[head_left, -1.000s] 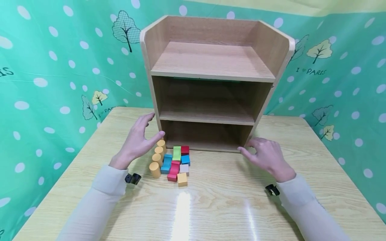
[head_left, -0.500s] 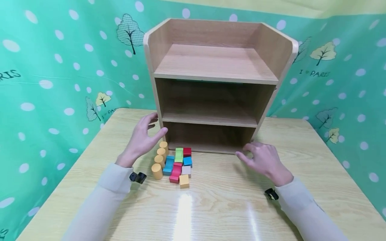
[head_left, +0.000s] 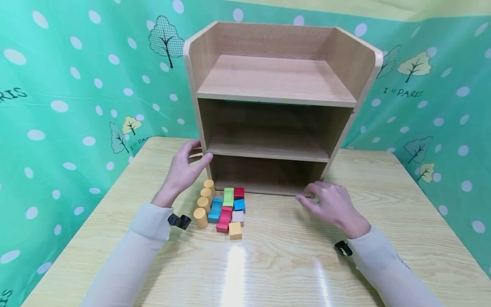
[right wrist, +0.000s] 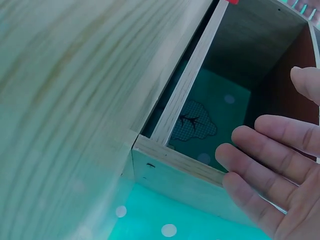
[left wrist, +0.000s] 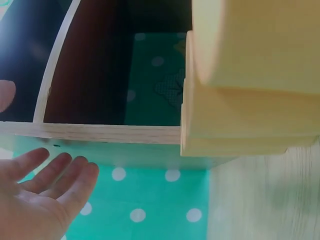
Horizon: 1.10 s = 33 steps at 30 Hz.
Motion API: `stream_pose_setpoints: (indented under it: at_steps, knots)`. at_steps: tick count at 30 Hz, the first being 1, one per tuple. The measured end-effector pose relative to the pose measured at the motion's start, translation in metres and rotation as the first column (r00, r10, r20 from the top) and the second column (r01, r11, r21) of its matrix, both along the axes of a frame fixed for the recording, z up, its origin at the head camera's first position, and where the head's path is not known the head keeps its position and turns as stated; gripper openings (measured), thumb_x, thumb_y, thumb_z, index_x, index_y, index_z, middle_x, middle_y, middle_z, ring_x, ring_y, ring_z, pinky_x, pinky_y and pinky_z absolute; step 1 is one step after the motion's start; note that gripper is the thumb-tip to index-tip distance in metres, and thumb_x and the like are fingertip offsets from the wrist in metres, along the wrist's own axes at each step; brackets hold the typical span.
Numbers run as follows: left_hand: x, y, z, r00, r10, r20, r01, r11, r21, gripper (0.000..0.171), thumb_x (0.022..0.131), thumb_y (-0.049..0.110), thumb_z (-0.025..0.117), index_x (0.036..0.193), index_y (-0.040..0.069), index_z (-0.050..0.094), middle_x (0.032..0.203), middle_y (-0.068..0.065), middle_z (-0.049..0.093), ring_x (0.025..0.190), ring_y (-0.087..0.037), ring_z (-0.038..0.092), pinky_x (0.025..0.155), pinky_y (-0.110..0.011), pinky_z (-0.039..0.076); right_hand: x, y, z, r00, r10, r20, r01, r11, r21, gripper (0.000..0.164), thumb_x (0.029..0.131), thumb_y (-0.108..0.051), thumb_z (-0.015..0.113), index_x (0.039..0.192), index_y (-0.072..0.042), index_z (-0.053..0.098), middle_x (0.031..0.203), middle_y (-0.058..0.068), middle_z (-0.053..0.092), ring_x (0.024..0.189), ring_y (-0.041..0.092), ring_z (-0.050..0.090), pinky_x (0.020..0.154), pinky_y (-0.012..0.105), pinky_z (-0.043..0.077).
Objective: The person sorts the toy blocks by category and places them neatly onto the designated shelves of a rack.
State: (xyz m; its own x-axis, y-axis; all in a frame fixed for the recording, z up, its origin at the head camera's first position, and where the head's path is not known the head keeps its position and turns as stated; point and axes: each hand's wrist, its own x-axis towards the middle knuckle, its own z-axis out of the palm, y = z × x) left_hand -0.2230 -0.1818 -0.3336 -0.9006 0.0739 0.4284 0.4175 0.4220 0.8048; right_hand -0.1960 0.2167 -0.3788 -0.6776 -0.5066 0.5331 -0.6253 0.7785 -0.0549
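Observation:
A wooden shelf unit (head_left: 268,100) with open compartments stands upright on the table. My left hand (head_left: 183,168) is beside its left side panel (left wrist: 125,132), with relaxed fingers outside the panel and the thumb towards its front. At the lower right corner of the unit is my right hand (head_left: 331,204), palm turned inward, fingers loosely bent and holding nothing. Yellow cylinders (head_left: 200,217) stand in a row by the unit's lower left corner, below my left hand. In the left wrist view these yellow cylinders (left wrist: 255,110) loom large and cover part of the panel.
Beside the cylinders lie small blocks: a green one (head_left: 228,197), a dark red one (head_left: 238,193), blue ones (head_left: 215,209), a pink-red one (head_left: 224,219), a pale one (head_left: 238,218) and a yellow one (head_left: 235,230). A green dotted curtain (head_left: 69,106) hangs behind the wooden table (head_left: 276,268).
My left hand has risen slightly along the unit's left side. My right hand has drawn a little left and down from the right side. The head view has shifted slightly; the blocks stay put.

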Motion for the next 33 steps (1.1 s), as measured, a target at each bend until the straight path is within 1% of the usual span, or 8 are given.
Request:
stream_pose_setpoints:
  at_steps: [4, 7, 13, 17, 23, 28, 33]
  knots:
    - [-0.001, 0.001, 0.001, 1.0, -0.002, 0.02, 0.001, 0.999, 0.038, 0.051, 0.093, 0.023, 0.062, 0.137, 0.004, 0.045, 0.132, -0.015, 0.051, 0.117, -0.032, 0.05, 0.097, -0.048, 0.044, 0.001, -0.003, 0.0, 1.0, 0.011, 0.002, -0.011, 1.0, -0.009, 0.034, 0.081, -0.04, 0.071, 0.088, -0.007, 0.071, 0.077, 0.005, 0.068, 0.055, 0.017, 0.061, 0.046, 0.03, 0.046]
    - [-0.001, 0.001, 0.003, 0.999, 0.003, 0.034, -0.005, 0.998, 0.064, 0.049, 0.093, 0.021, 0.062, 0.136, 0.002, 0.046, 0.131, -0.016, 0.051, 0.117, -0.032, 0.051, 0.097, -0.047, 0.044, 0.001, -0.005, 0.0, 1.0, 0.029, 0.003, -0.029, 0.999, -0.019, 0.034, 0.08, -0.038, 0.072, 0.091, -0.006, 0.071, 0.08, 0.006, 0.069, 0.058, 0.019, 0.063, 0.049, 0.032, 0.049]
    - [-0.001, 0.002, 0.007, 0.997, 0.042, 0.072, -0.048, 0.995, 0.087, 0.049, 0.091, 0.028, 0.064, 0.132, 0.004, 0.05, 0.128, -0.013, 0.054, 0.115, -0.029, 0.052, 0.098, -0.046, 0.044, 0.001, -0.011, 0.001, 0.998, 0.055, 0.037, -0.054, 0.998, -0.04, 0.033, 0.08, -0.034, 0.074, 0.095, -0.005, 0.07, 0.086, 0.007, 0.07, 0.066, 0.021, 0.066, 0.057, 0.036, 0.053]
    - [-0.002, 0.001, 0.007, 0.993, 0.052, 0.109, -0.063, 0.993, 0.104, 0.05, 0.09, 0.029, 0.066, 0.131, 0.004, 0.051, 0.127, -0.012, 0.054, 0.115, -0.028, 0.051, 0.098, -0.045, 0.044, 0.002, -0.017, 0.002, 0.996, 0.066, 0.064, -0.063, 0.997, -0.051, 0.034, 0.081, -0.034, 0.074, 0.097, -0.004, 0.07, 0.089, 0.008, 0.07, 0.071, 0.022, 0.067, 0.061, 0.037, 0.054]
    - [-0.002, 0.003, 0.009, 0.985, 0.065, 0.162, -0.086, 0.988, 0.125, 0.05, 0.09, 0.028, 0.067, 0.131, 0.004, 0.051, 0.128, -0.011, 0.054, 0.117, -0.027, 0.049, 0.093, -0.041, 0.046, 0.001, -0.024, 0.004, 0.996, 0.067, 0.057, -0.064, 0.997, -0.043, 0.034, 0.081, -0.035, 0.073, 0.097, -0.006, 0.07, 0.089, 0.006, 0.069, 0.072, 0.022, 0.067, 0.06, 0.037, 0.054]
    - [-0.004, 0.005, 0.008, 0.982, 0.086, 0.166, -0.11, 0.983, 0.144, 0.049, 0.089, 0.027, 0.067, 0.13, 0.004, 0.052, 0.127, -0.011, 0.054, 0.115, -0.026, 0.05, 0.092, -0.039, 0.046, 0.001, -0.029, 0.008, 0.998, 0.047, 0.048, -0.046, 0.999, -0.026, 0.034, 0.082, -0.039, 0.071, 0.098, -0.008, 0.07, 0.09, 0.005, 0.069, 0.071, 0.021, 0.067, 0.057, 0.036, 0.053]
    - [-0.005, 0.008, 0.008, 0.982, 0.098, 0.158, -0.124, 0.979, 0.161, 0.048, 0.089, 0.025, 0.068, 0.129, 0.003, 0.053, 0.125, -0.011, 0.055, 0.113, -0.025, 0.05, 0.091, -0.036, 0.046, 0.002, -0.034, 0.012, 0.997, 0.033, 0.074, -0.031, 0.999, -0.017, 0.036, 0.084, -0.041, 0.07, 0.1, -0.009, 0.07, 0.092, 0.004, 0.069, 0.073, 0.02, 0.067, 0.058, 0.036, 0.053]
